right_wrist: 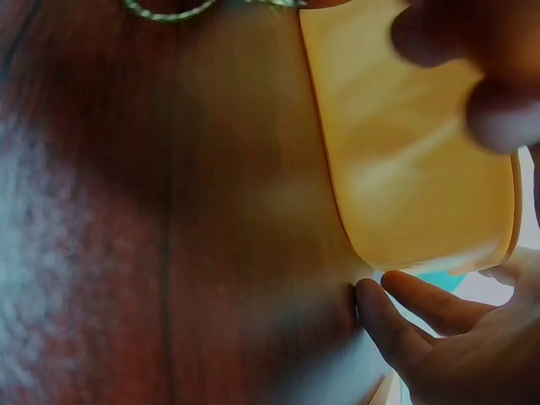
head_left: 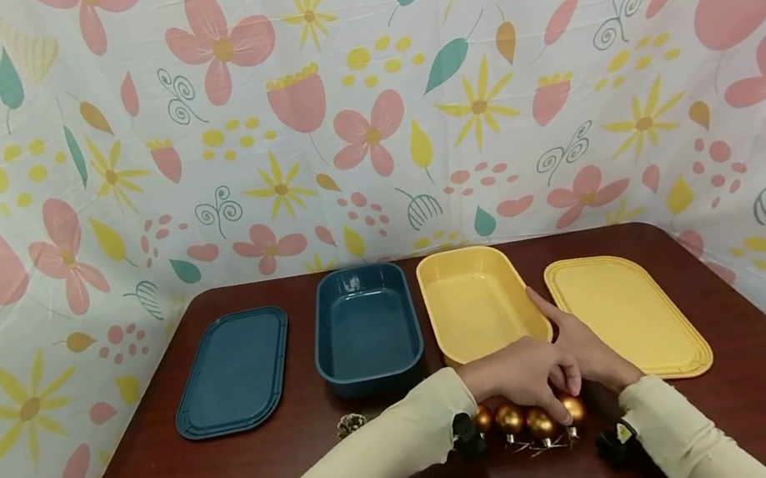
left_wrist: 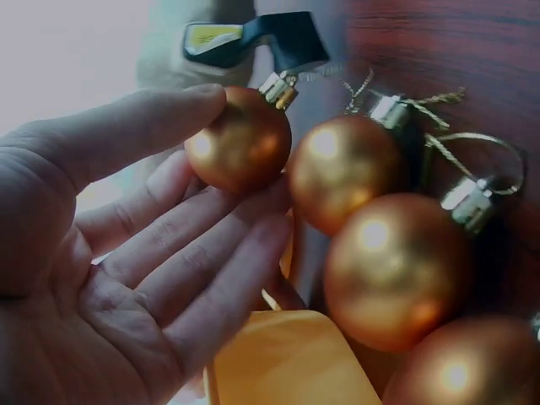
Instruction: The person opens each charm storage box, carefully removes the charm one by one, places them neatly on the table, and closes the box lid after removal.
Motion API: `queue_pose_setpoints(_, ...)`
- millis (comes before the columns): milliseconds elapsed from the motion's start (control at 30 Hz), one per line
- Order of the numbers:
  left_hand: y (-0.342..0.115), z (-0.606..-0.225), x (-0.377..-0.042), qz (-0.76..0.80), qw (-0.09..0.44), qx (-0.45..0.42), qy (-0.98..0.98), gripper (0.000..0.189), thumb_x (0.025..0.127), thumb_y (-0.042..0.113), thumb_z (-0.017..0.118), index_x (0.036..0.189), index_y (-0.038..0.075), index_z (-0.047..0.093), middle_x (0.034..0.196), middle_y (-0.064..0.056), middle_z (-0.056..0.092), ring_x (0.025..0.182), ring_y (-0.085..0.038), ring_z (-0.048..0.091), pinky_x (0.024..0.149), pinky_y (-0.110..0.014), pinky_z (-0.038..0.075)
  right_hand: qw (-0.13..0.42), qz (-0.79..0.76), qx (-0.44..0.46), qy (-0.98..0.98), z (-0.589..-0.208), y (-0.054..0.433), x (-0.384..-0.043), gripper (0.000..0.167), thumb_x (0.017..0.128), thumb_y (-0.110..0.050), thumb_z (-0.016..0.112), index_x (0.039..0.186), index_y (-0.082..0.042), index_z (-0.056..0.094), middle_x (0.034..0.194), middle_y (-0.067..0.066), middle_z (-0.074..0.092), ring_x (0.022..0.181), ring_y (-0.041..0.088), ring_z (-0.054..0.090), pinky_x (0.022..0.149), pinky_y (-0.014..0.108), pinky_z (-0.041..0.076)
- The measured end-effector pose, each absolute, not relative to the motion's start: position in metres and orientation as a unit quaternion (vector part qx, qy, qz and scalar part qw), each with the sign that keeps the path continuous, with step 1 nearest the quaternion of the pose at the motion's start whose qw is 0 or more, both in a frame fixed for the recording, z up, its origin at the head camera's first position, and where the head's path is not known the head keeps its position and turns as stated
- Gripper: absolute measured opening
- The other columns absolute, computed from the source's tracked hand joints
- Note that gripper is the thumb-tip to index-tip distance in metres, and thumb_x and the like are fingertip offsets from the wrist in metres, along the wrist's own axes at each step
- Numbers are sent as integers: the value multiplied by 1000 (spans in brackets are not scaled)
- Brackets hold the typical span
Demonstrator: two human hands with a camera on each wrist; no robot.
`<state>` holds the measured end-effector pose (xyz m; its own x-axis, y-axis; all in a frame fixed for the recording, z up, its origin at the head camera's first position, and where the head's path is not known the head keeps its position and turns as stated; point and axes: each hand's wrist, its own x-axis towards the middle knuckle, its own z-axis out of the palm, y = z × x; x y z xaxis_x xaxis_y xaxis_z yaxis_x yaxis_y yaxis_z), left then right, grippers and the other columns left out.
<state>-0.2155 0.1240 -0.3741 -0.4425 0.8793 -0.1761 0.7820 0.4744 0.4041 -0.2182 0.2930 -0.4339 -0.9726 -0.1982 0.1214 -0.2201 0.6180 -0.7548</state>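
My left hand (head_left: 519, 372) pinches the rightmost gold Christmas ball (head_left: 573, 408) by its side; in the left wrist view the thumb lies on that ball (left_wrist: 240, 142) with the fingers behind it. Beside it several more gold balls (head_left: 509, 419) stand in a row on the table, with metal caps and gold cords. My right hand (head_left: 587, 344) reaches along the right side of the yellow container (head_left: 545, 322). Its fingers (right_wrist: 396, 316) are mostly straight and touch the container's outer wall in the right wrist view. The left hand partly covers the right hand and the container's near end.
A dark blue container (head_left: 368, 343) stands left of the yellow one. Flat lids lie on the outer sides, a blue lid (head_left: 234, 372) at left and a yellow lid (head_left: 627, 316) at right. A pinecone (head_left: 350, 424) sits in front of the blue container. A patterned cloth (head_left: 361, 107) hangs behind the table.
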Motion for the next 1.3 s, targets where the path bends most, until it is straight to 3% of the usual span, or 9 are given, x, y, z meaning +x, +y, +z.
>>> queue_pose_setpoints(167,126,-378,-214,112,178,480,851,28,76,34,89,94,27,69,98,17,75,91,4,62,76,-6,43,11,415,116,-903,-433,292,-218,100,86,-14,76,162,-8,12,161,29,27,145,49,32,102,38,44)
queue_pose_setpoints(433,125,-382,-212,105,159,491,850,29,76,39,88,95,28,69,100,18,76,91,6,64,77,-4,44,24,410,126,-903,-434,292,-217,97,88,-14,75,162,-5,12,156,30,37,141,46,39,87,13,40)
queue_pose_setpoints(567,127,-385,-210,93,150,500,848,29,78,41,86,99,29,70,103,20,75,93,8,63,82,-5,42,12,422,124,-898,-435,292,-216,98,90,-16,74,162,-7,9,101,20,70,100,30,64,78,18,44)
queue_pose_setpoints(633,128,-386,-209,81,141,508,846,30,79,44,85,102,30,71,103,21,75,93,10,63,83,-6,40,-4,441,118,-890,-435,291,-216,99,90,-18,74,163,-9,7,70,8,63,68,18,59,67,21,47)
queue_pose_setpoints(700,129,-387,-208,69,131,515,844,32,80,45,84,106,31,72,103,22,74,93,11,63,84,-6,40,-16,458,111,-882,-435,290,-215,101,90,-21,75,163,-11,5,59,2,56,47,11,45,60,22,48)
queue_pose_setpoints(867,129,-387,-208,56,122,524,841,35,81,43,83,112,31,75,105,21,75,96,11,64,87,-5,42,-6,451,111,-886,-435,290,-216,102,90,-27,76,163,-12,6,75,11,64,48,7,42,66,20,47)
queue_pose_setpoints(967,129,-388,-209,54,123,529,838,33,82,43,83,113,32,76,106,21,75,97,11,64,90,-6,41,1,435,107,-894,-436,290,-216,102,90,-29,76,163,-12,7,102,21,66,57,8,47,71,20,46)
queue_pose_setpoints(1200,129,-391,-211,57,131,528,837,32,84,42,81,114,33,76,108,21,75,96,13,64,92,-5,41,-1,417,90,-904,-437,288,-216,104,89,-37,77,163,-14,7,87,17,66,64,15,55,74,21,45)
queue_pose_setpoints(1300,129,-393,-211,56,124,532,835,32,83,42,82,113,32,76,107,21,75,95,13,64,91,-4,40,11,403,93,-910,-435,287,-216,104,89,-39,76,163,-13,9,121,18,62,94,25,62,82,24,44)
